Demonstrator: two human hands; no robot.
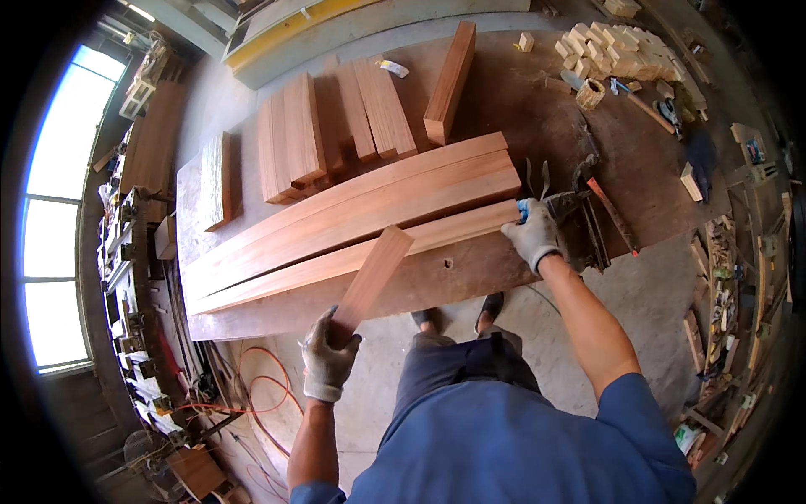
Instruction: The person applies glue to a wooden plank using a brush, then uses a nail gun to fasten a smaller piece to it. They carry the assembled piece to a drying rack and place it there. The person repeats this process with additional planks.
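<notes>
My left hand (327, 357), in a pale work glove, grips the lower end of a short reddish-brown board (372, 281). That board is tilted up in front of the worktable's near edge. My right hand (532, 235), also gloved, closes at the right end of a long narrow plank (369, 254) lying along the table. A bit of blue shows at its fingertips; I cannot tell what it is. Behind the narrow plank lie wider long planks (361, 202), side by side with a thin dark gap in front.
On the worktable (512, 109) stand several thick wood blocks (290, 139) and a lone beam (451, 84). Pale blocks (617, 50) are piled at the far right, near a hammer (646, 109). Metal clamps (579, 197) sit beside my right hand. An orange hose (267, 382) coils on the floor.
</notes>
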